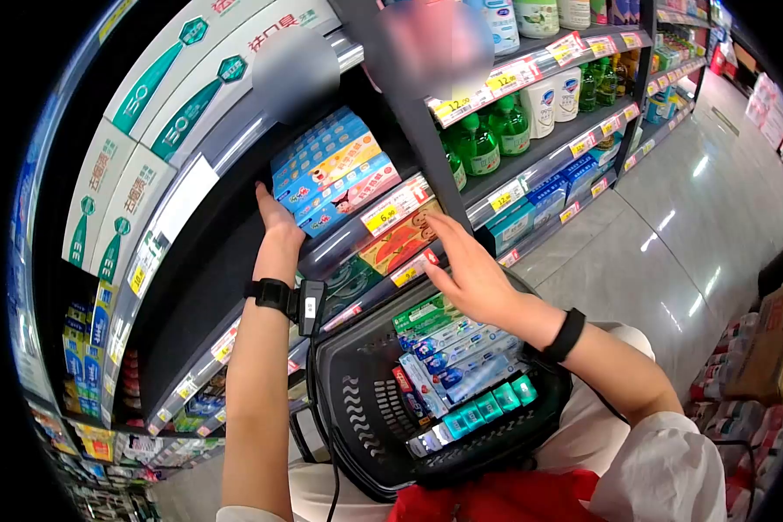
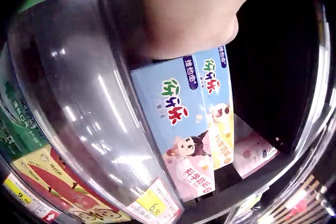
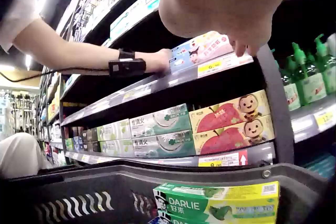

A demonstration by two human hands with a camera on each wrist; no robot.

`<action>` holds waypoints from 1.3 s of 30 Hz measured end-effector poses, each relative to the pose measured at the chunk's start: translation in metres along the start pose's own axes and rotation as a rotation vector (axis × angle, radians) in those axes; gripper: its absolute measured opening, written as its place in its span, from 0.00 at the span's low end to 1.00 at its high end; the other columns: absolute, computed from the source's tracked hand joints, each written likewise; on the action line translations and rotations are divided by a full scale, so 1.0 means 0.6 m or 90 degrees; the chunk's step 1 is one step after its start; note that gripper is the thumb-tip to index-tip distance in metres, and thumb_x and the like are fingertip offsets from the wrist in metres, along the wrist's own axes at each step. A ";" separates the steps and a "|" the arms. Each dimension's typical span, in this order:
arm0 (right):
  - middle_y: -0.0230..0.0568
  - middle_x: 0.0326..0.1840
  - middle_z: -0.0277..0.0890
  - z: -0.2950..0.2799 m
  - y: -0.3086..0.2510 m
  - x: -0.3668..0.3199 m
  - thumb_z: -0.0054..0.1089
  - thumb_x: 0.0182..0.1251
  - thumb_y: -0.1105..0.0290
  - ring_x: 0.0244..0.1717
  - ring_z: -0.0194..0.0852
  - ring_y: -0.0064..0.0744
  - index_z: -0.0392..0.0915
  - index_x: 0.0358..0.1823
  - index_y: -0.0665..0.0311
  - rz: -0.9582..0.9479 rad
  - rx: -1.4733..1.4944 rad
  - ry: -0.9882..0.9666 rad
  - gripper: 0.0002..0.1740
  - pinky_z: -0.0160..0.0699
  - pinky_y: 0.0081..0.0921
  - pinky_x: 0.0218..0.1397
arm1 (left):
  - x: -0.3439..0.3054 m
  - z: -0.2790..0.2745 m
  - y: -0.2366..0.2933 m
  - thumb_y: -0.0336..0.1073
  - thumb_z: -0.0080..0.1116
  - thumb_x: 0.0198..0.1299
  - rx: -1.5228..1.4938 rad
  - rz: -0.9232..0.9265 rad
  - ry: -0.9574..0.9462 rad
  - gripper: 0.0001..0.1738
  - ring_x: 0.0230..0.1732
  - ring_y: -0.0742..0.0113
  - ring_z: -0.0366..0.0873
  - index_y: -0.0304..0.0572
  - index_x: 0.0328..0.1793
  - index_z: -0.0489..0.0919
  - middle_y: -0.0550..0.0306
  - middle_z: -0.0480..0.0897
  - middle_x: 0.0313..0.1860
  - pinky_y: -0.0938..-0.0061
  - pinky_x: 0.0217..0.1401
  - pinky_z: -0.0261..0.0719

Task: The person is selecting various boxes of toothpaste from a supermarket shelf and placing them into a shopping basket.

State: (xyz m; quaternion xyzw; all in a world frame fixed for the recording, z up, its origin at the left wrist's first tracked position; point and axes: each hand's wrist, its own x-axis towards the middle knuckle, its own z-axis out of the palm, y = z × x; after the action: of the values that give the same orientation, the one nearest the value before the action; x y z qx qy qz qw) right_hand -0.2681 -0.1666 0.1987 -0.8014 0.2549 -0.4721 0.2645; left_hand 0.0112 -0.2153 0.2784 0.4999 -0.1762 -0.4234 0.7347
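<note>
Blue, orange and pink toothpaste boxes [image 1: 335,170] stand in rows on a dark shelf, above a price tag. My left hand [image 1: 278,217] lies against the left end of these boxes; its fingertips are partly hidden behind them. In the left wrist view, the hand [image 2: 194,24] covers the top of the blue boxes [image 2: 173,113]. My right hand [image 1: 474,274] is held in front of the shelf edge, fingers extended and holding nothing, over the basket's far side. The black basket [image 1: 357,409] below contains toothpaste boxes and a row of teal packs [image 1: 487,407].
Red apple-print boxes [image 3: 226,124] and green-white boxes [image 3: 160,129] line the lower shelf. Green pump bottles [image 1: 478,148] stand right of a dark upright post. Large white cartons [image 1: 183,104] fill the upper left shelf. Tiled floor [image 1: 652,226] extends at the right.
</note>
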 end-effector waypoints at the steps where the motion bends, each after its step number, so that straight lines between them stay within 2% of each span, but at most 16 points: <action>1: 0.62 0.61 0.55 -0.005 0.003 -0.008 0.51 0.59 0.67 0.61 0.55 0.57 0.55 0.59 0.76 0.045 0.020 -0.006 0.30 0.54 0.38 0.65 | 0.002 0.000 -0.001 0.62 0.25 0.62 0.002 -0.002 -0.005 0.37 0.53 0.51 0.72 0.36 0.57 0.67 0.45 0.72 0.55 0.61 0.58 0.67; 3: 0.63 0.59 0.57 0.000 0.006 -0.027 0.50 0.60 0.66 0.60 0.56 0.57 0.55 0.59 0.77 0.095 0.039 -0.007 0.29 0.56 0.37 0.64 | 0.004 -0.001 -0.002 0.62 0.24 0.62 0.002 0.015 -0.007 0.38 0.54 0.51 0.71 0.36 0.59 0.66 0.44 0.72 0.56 0.60 0.59 0.67; 5: 0.64 0.58 0.59 0.033 0.012 -0.046 0.50 0.61 0.65 0.59 0.57 0.58 0.55 0.58 0.78 0.213 0.168 0.062 0.30 0.56 0.37 0.64 | 0.003 0.000 -0.001 0.62 0.24 0.62 0.011 0.016 -0.017 0.38 0.55 0.50 0.70 0.36 0.60 0.66 0.44 0.71 0.57 0.60 0.60 0.66; 6: 0.64 0.58 0.58 0.046 0.006 -0.058 0.49 0.61 0.64 0.59 0.58 0.58 0.55 0.58 0.79 0.233 0.155 0.049 0.30 0.56 0.37 0.63 | 0.004 0.001 -0.002 0.62 0.24 0.62 0.016 0.023 -0.003 0.38 0.56 0.50 0.70 0.36 0.60 0.65 0.44 0.71 0.57 0.60 0.61 0.65; 9: 0.63 0.54 0.61 0.061 -0.011 -0.075 0.49 0.61 0.63 0.55 0.62 0.58 0.55 0.58 0.79 0.200 0.114 0.005 0.30 0.63 0.39 0.58 | -0.002 0.008 -0.006 0.62 0.24 0.61 0.038 0.020 0.001 0.38 0.58 0.48 0.68 0.37 0.62 0.64 0.44 0.69 0.60 0.59 0.63 0.62; 10: 0.63 0.54 0.61 0.060 -0.014 -0.076 0.49 0.61 0.63 0.55 0.62 0.58 0.55 0.58 0.79 0.207 0.117 0.016 0.30 0.63 0.39 0.58 | -0.015 0.017 -0.002 0.62 0.24 0.61 0.029 0.006 0.006 0.38 0.59 0.48 0.66 0.37 0.62 0.63 0.44 0.68 0.61 0.58 0.63 0.62; 12: 0.64 0.58 0.57 0.059 -0.018 -0.077 0.47 0.64 0.62 0.57 0.59 0.59 0.52 0.59 0.77 0.235 0.103 -0.038 0.30 0.61 0.39 0.60 | -0.022 0.020 -0.001 0.62 0.22 0.62 0.020 -0.002 -0.010 0.38 0.62 0.47 0.63 0.39 0.64 0.61 0.44 0.65 0.63 0.55 0.64 0.60; 15: 0.62 0.53 0.62 0.059 -0.015 -0.076 0.50 0.61 0.62 0.52 0.64 0.56 0.54 0.57 0.79 0.214 0.068 0.026 0.31 0.66 0.39 0.54 | -0.019 0.018 -0.004 0.62 0.22 0.62 0.028 -0.006 -0.027 0.38 0.62 0.47 0.63 0.38 0.64 0.61 0.44 0.65 0.63 0.55 0.64 0.60; 18: 0.63 0.58 0.57 0.046 -0.022 -0.072 0.46 0.65 0.61 0.57 0.59 0.58 0.52 0.59 0.78 0.242 0.101 -0.020 0.30 0.62 0.39 0.59 | -0.023 0.024 -0.004 0.62 0.21 0.61 0.044 -0.005 -0.017 0.38 0.62 0.46 0.63 0.39 0.64 0.61 0.44 0.65 0.63 0.55 0.64 0.60; 25: 0.62 0.58 0.58 0.048 -0.024 -0.072 0.46 0.65 0.61 0.58 0.59 0.57 0.52 0.59 0.78 0.237 0.104 -0.012 0.30 0.64 0.38 0.58 | -0.023 0.034 -0.009 0.63 0.22 0.61 0.051 0.001 0.001 0.38 0.61 0.46 0.64 0.39 0.64 0.61 0.45 0.66 0.62 0.55 0.64 0.60; 27: 0.61 0.53 0.63 0.057 -0.020 -0.073 0.50 0.61 0.61 0.52 0.65 0.55 0.56 0.56 0.79 0.212 0.071 0.047 0.30 0.67 0.37 0.54 | -0.024 0.039 -0.011 0.63 0.23 0.61 0.040 -0.013 -0.006 0.38 0.61 0.46 0.64 0.39 0.63 0.62 0.45 0.67 0.62 0.55 0.64 0.60; 34: 0.61 0.54 0.62 0.060 -0.017 -0.071 0.49 0.62 0.60 0.53 0.64 0.54 0.55 0.57 0.79 0.220 0.069 0.041 0.31 0.66 0.38 0.55 | -0.029 0.060 -0.023 0.63 0.26 0.61 0.039 0.000 0.000 0.37 0.56 0.48 0.70 0.40 0.61 0.64 0.45 0.70 0.58 0.57 0.59 0.67; 39: 0.64 0.55 0.61 0.054 -0.018 -0.070 0.48 0.63 0.60 0.55 0.62 0.57 0.55 0.57 0.80 0.228 0.069 0.023 0.31 0.64 0.38 0.57 | -0.019 0.055 -0.024 0.63 0.26 0.61 0.011 -0.005 -0.002 0.38 0.56 0.48 0.70 0.39 0.60 0.65 0.44 0.71 0.57 0.57 0.59 0.67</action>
State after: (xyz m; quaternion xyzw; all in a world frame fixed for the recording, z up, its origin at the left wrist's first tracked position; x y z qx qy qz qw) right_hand -0.2555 -0.1255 0.1665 -0.7191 0.3725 -0.4451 0.3821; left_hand -0.0247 -0.2276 0.2822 0.5066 -0.1788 -0.4254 0.7283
